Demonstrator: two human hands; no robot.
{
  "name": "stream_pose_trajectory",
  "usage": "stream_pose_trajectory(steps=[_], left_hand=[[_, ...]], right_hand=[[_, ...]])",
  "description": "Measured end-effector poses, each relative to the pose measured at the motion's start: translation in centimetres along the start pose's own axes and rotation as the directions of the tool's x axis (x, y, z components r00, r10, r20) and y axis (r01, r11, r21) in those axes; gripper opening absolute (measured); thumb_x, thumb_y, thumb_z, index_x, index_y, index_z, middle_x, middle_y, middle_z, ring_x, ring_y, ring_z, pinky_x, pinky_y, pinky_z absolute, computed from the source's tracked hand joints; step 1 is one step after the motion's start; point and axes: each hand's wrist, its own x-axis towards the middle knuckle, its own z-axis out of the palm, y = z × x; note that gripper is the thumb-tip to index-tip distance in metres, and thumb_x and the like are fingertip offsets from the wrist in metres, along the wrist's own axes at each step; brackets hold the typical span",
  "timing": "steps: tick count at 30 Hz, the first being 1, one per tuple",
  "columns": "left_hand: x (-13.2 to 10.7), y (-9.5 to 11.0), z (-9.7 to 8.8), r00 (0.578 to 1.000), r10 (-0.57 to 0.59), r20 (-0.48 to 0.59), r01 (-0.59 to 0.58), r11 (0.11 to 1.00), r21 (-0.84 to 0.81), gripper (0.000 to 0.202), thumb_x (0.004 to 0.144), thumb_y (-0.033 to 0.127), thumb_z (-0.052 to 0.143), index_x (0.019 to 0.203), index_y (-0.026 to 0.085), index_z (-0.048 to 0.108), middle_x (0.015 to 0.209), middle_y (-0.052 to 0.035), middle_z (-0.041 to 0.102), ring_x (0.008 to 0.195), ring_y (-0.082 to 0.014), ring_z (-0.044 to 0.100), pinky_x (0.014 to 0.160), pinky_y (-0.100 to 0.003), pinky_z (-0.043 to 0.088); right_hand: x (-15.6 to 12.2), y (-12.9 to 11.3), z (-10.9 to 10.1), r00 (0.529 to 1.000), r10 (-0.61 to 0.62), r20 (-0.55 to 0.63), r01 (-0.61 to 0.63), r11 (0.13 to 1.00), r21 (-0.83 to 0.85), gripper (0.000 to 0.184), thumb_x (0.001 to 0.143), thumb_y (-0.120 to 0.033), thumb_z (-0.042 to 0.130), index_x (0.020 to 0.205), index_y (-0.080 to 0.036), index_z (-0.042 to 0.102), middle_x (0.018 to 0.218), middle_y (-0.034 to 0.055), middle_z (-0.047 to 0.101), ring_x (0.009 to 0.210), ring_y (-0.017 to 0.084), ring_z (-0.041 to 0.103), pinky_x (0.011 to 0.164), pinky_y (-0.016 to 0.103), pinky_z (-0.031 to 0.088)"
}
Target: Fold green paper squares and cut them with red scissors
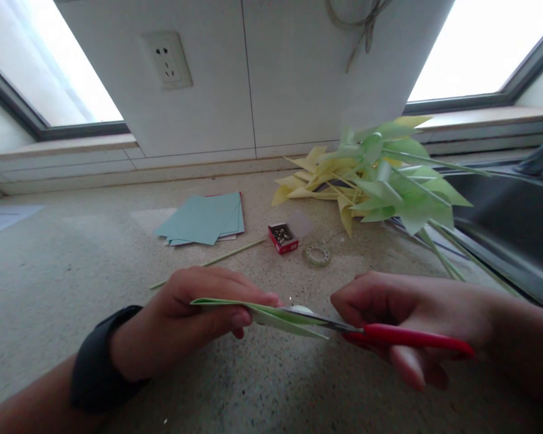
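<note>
My left hand (187,319) pinches a folded light-green paper sheet (271,314) edge-on above the speckled countertop (63,271); a dark watch sits on that wrist. My right hand (402,313) grips red-handled scissors (389,334), whose metal blades are closed into the paper's right end. Both hands hover just above the counter near its front.
Behind lie a stack of teal paper sheets (203,220), a thin green stick (210,262), a small red box of pins (283,237), a tape roll (317,254) and a heap of yellow and green paper pinwheels (371,178). A dark sink (511,223) lies at right.
</note>
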Motion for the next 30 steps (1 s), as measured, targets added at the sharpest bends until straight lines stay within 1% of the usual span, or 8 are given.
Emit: stream_pose_trajectory(steps=[3,7,10,13,15,18,21,30], left_hand=[[0.0,0.0,0.0,1.000,-0.005,0.002,0.005,1.000,0.029,0.027,0.100,0.027,0.062,0.123,0.032,0.074,0.099,-0.0061,0.076,0.075,-0.0134,0.067,0.065,-0.022,0.057],[0.2,0.5,0.0,1.000,0.020,0.005,-0.021,0.996,0.083,0.026,0.099,0.028,0.062,0.121,0.026,0.075,0.088,-0.0049,0.076,0.076,-0.0138,0.066,0.070,-0.023,0.056],[0.5,0.9,0.1,0.999,-0.003,0.050,-0.002,0.995,0.096,0.025,0.100,0.026,0.061,0.120,0.026,0.076,0.096,-0.0058,0.078,0.082,-0.0147,0.068,0.075,-0.024,0.056],[0.6,1.0,0.2,0.996,0.002,0.085,-0.010,0.996,0.093,0.027,0.100,0.022,0.060,0.122,0.027,0.075,0.103,-0.0058,0.078,0.086,-0.0150,0.069,0.078,-0.025,0.056],[0.6,0.9,0.2,0.996,0.019,0.085,-0.028,0.995,0.098,0.028,0.100,0.021,0.060,0.124,0.027,0.073,0.102,-0.0054,0.077,0.087,-0.0146,0.069,0.078,-0.025,0.056],[0.5,0.9,0.1,0.996,0.033,0.080,-0.042,0.992,0.119,0.028,0.100,0.021,0.060,0.125,0.025,0.073,0.098,-0.0063,0.078,0.083,-0.0152,0.069,0.075,-0.026,0.056],[0.6,1.1,0.2,0.995,0.057,0.076,-0.065,0.991,0.114,0.026,0.100,0.023,0.060,0.123,0.024,0.074,0.092,-0.0068,0.077,0.079,-0.0158,0.068,0.071,-0.027,0.056],[0.5,1.0,0.9,0.997,0.056,0.061,-0.064,0.989,0.135,0.028,0.099,0.019,0.061,0.124,0.026,0.073,0.092,-0.0046,0.078,0.081,-0.0157,0.069,0.073,-0.026,0.055]], right_hand=[[0.1,0.1,-0.2,1.000,0.022,0.007,-0.022,1.000,0.010,0.044,0.067,-0.036,0.089,0.071,-0.018,0.049,0.051,-0.0098,0.053,0.036,0.003,0.044,0.033,0.011,0.040],[0.1,-0.3,-0.1,0.999,0.034,0.008,-0.034,0.999,0.009,0.045,0.064,-0.038,0.090,0.073,-0.018,0.050,0.054,-0.0088,0.055,0.037,0.003,0.043,0.034,0.012,0.041],[-0.2,-0.8,0.0,0.997,0.075,0.010,-0.075,0.997,-0.023,0.040,0.067,-0.038,0.087,0.075,-0.018,0.053,0.054,-0.0075,0.056,0.041,0.004,0.048,0.037,0.012,0.038],[-0.3,-1.1,0.1,0.995,0.103,0.000,-0.103,0.994,-0.034,0.040,0.066,-0.039,0.086,0.074,-0.018,0.053,0.055,-0.0076,0.056,0.044,0.006,0.051,0.038,0.013,0.035],[-0.3,-1.2,0.1,0.993,0.117,-0.010,-0.118,0.992,-0.047,0.044,0.063,-0.041,0.089,0.073,-0.019,0.052,0.055,-0.0088,0.054,0.044,0.006,0.051,0.037,0.014,0.033],[-0.2,-1.2,0.2,0.990,0.139,0.022,-0.137,0.987,-0.078,0.045,0.063,-0.041,0.090,0.072,-0.019,0.051,0.055,-0.0103,0.051,0.044,0.006,0.051,0.037,0.014,0.032],[-0.2,-1.0,0.2,0.993,0.120,0.014,-0.118,0.990,-0.074,0.047,0.064,-0.043,0.089,0.073,-0.019,0.050,0.058,-0.0103,0.050,0.045,0.006,0.050,0.037,0.015,0.033],[-0.1,-0.8,0.4,0.992,0.124,0.011,-0.123,0.991,-0.055,0.050,0.064,-0.046,0.089,0.074,-0.019,0.048,0.059,-0.0107,0.046,0.046,0.005,0.048,0.038,0.014,0.028]])
